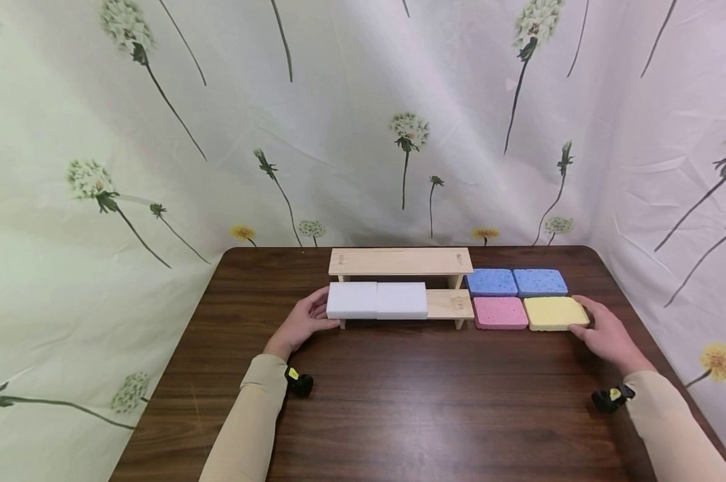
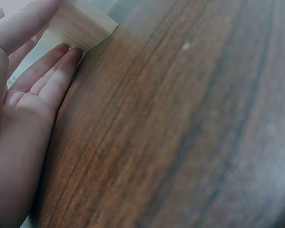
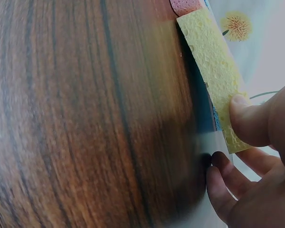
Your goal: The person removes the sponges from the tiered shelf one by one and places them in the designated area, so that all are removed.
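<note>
Pinching yellow sponge [image 1: 554, 314], flat, rectangular; pitted edge

This looks like a screened-off recording corner; whether in a home, office or lab cannot be told. White flower-print cloth [image 1: 339, 134] hangs beyond the far and side edges of the wood-grain tabletop [image 1: 411, 402], and two black wrist-worn cameras [image 1: 301, 383] show.

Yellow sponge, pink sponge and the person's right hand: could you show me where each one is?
Yellow sponge [image 1: 554, 312]: head view, middle of its top face.
Pink sponge [image 1: 499, 311]: head view, middle of its top face.
Right hand [image 1: 607, 335]: head view, back of the hand.
</note>
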Tool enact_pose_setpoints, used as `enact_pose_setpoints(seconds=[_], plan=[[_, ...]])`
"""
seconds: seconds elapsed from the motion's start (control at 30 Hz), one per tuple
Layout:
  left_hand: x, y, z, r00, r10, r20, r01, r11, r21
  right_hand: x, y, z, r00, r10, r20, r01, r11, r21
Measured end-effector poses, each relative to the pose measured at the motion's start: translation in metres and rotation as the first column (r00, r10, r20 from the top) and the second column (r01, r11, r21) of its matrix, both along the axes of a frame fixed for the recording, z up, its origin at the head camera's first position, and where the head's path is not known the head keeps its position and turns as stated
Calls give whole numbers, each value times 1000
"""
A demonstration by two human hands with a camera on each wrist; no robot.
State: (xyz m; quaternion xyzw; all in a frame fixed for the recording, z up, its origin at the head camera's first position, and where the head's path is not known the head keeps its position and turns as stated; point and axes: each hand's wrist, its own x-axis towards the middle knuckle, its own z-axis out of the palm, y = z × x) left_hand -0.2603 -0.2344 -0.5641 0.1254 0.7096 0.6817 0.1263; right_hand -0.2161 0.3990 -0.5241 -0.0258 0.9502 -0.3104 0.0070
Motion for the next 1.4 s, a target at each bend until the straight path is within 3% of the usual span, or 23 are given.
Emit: enact_pose_setpoints(seconds=[0.7,1.4], plan=[[-1,-1,2,1000,6,12,-6,1000,-16,-3,4,-4,998,31,57,-32,999,22],[1,1,2,1000,13,16,-13,1000,-14,-5,-1,-7,999,43,-12,-42,998,56]])
